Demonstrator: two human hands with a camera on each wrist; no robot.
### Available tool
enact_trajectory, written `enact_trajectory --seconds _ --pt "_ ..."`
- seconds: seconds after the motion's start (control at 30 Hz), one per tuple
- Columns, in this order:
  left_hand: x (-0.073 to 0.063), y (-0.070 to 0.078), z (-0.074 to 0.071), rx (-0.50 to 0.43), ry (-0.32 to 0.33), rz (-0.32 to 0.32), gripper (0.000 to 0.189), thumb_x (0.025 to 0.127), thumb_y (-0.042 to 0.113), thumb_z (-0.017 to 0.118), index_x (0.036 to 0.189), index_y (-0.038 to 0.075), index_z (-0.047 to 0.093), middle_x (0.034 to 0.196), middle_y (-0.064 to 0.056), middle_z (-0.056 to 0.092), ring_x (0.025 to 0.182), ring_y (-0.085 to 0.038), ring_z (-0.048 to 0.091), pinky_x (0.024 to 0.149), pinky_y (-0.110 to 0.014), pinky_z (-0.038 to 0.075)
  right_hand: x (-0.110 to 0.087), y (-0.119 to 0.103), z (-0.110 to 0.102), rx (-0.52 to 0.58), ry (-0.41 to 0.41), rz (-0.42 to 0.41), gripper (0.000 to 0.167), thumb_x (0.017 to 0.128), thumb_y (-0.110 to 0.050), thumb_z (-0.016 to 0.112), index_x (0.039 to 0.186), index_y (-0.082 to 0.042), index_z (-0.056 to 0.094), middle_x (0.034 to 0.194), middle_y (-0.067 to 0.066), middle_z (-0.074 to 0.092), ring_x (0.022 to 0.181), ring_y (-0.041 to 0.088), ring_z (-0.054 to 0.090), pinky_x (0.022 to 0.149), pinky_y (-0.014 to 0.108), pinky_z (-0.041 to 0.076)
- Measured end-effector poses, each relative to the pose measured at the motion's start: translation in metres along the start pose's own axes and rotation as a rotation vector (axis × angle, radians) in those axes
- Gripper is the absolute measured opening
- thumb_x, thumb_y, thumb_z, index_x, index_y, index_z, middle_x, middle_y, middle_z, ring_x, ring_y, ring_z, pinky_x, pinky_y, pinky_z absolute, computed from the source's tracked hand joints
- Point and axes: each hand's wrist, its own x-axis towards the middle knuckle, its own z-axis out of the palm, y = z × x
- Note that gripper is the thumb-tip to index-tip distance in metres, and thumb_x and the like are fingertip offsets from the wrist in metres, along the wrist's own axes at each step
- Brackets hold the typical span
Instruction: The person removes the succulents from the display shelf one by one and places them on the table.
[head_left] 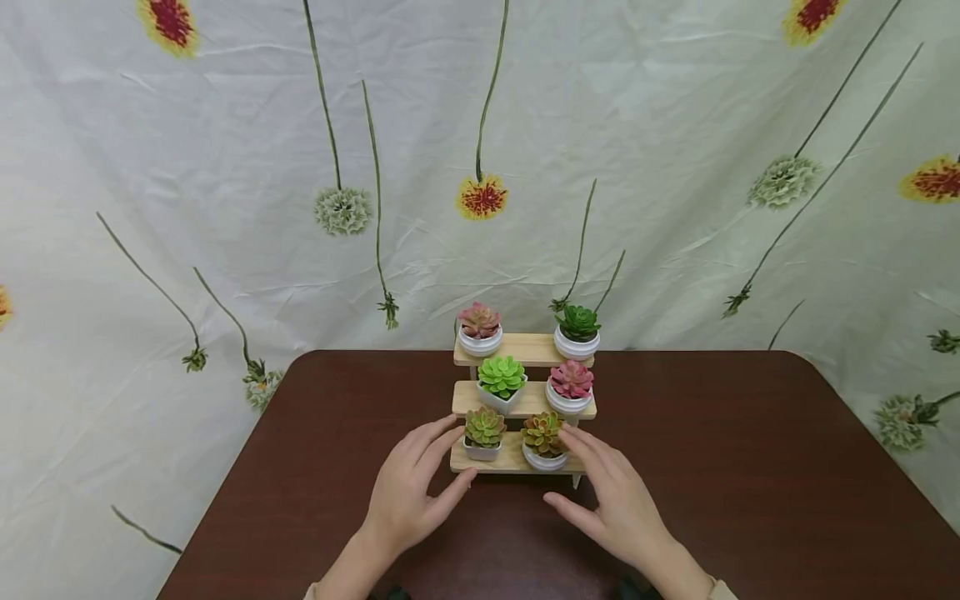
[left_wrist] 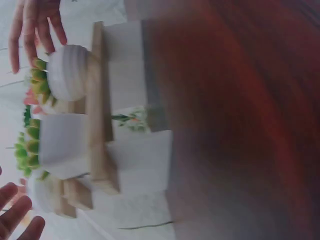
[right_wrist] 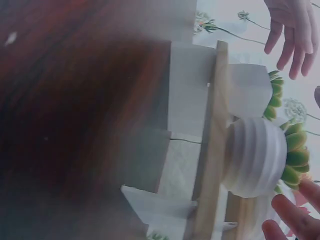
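Note:
A three-tier wooden stand with white legs holds several small potted succulents. My left hand, fingers spread and loosely bent, is beside the bottom tier's left end, nearest an olive-green succulent in a square white pot. On the other side, my right hand has its fingertips right at the leaves of a green-and-orange succulent in a ribbed round pot. Both hands hold nothing. The middle tier carries a bright green succulent and a pink-red one.
On the top tier stand a pale pink succulent and a dark green one. The stand is near the back edge of a dark brown table. Behind hangs a white cloth printed with flowers.

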Motion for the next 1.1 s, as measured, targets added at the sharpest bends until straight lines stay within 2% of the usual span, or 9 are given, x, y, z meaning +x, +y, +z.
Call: enact_trajectory --seconds 0.27,0.37,0.57,0.73,0.83,0.93,1.1 --pt "-0.010 -0.010 0.011 -0.034 0.017 -0.063 0.038 0.089 0.034 0.062 0.115 0.006 0.065 0.119 -0.009 0.061 0.106 -0.022 0.058 0.083 -0.037 0.046 -0.001 0.004 0.007 0.047 0.028 0.066 0.072 0.079 -0.039 0.075 0.136 -0.009 0.045 0.139 0.006 0.043 0.116 0.024 0.051 0.085 0.048 0.046" --pt "-0.011 -0.012 0.012 -0.049 0.006 -0.109 0.036 0.087 0.031 0.065 0.114 0.006 0.065 0.119 -0.010 0.061 0.106 -0.022 0.057 0.084 -0.037 0.046 -0.001 0.006 0.008 0.074 0.037 0.087 0.071 0.078 -0.036 0.076 0.135 -0.008 0.045 0.138 0.008 0.043 0.116 0.026 0.051 0.085 0.049 0.046" --pt "-0.015 -0.014 0.013 -0.099 -0.052 -0.231 0.035 0.084 0.022 0.070 0.115 0.007 0.063 0.122 -0.007 0.059 0.111 -0.022 0.054 0.089 -0.038 0.045 -0.002 0.008 0.013 0.162 0.053 0.145 0.077 0.076 -0.027 0.079 0.139 -0.007 0.039 0.135 0.007 0.044 0.114 0.023 0.052 0.086 0.044 0.048" --pt "-0.019 -0.019 0.015 -0.141 -0.069 -0.286 0.033 0.085 0.019 0.069 0.116 0.009 0.063 0.123 -0.005 0.059 0.113 -0.021 0.053 0.086 -0.036 0.047 -0.004 0.012 0.019 0.202 0.106 0.145 0.082 0.073 -0.017 0.081 0.141 -0.007 0.037 0.131 0.008 0.047 0.109 0.024 0.054 0.084 0.041 0.048" --pt "-0.022 -0.023 0.018 -0.187 -0.072 -0.319 0.031 0.086 0.018 0.068 0.115 0.010 0.063 0.123 -0.004 0.059 0.112 -0.018 0.054 0.080 -0.034 0.050 -0.004 0.013 0.022 0.225 0.124 0.168 0.080 0.072 -0.014 0.082 0.140 -0.008 0.038 0.130 0.005 0.048 0.110 0.025 0.054 0.086 0.040 0.046" --pt "-0.026 -0.027 0.021 -0.254 -0.079 -0.380 0.029 0.086 0.015 0.069 0.114 0.010 0.064 0.123 -0.003 0.058 0.109 -0.016 0.055 0.076 -0.032 0.051 -0.004 0.012 0.024 0.257 0.121 0.218 0.077 0.073 -0.015 0.082 0.138 -0.009 0.040 0.127 0.002 0.049 0.108 0.023 0.056 0.087 0.039 0.047" --pt "-0.030 -0.031 0.026 -0.421 -0.085 -0.493 0.027 0.085 0.004 0.068 0.112 0.002 0.063 0.124 -0.016 0.056 0.107 -0.027 0.056 0.075 -0.036 0.053 -0.002 0.011 0.030 0.286 0.111 0.279 0.074 0.074 -0.016 0.082 0.135 -0.007 0.042 0.123 0.004 0.052 0.103 0.023 0.057 0.084 0.041 0.049"
